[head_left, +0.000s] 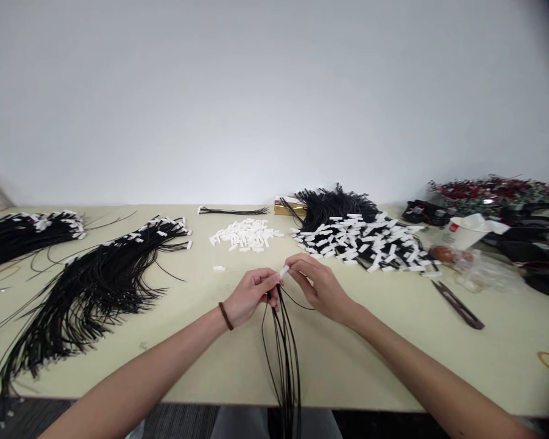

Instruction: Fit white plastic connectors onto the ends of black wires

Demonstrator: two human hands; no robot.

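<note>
My left hand (257,292) is closed around the top of a bundle of black wires (286,360), which hangs down over the table's front edge. At the upper end of the wires is a white connector (284,272), pinched between the fingers of both hands. My right hand (318,285) grips that connector from the right with thumb and fingertips. One thin wire bends off to the right beneath my right hand. Beyond my hands lies a pile of loose white connectors (247,235), and a single connector (219,268) sits apart from it.
Black wire bundles with white ends (105,286) spread across the left side. A heap of wires with white connectors (361,241) lies back right, near a gold box (290,207). Farther right are snips (459,306), a paper cup (465,231) and a plastic bag (493,271).
</note>
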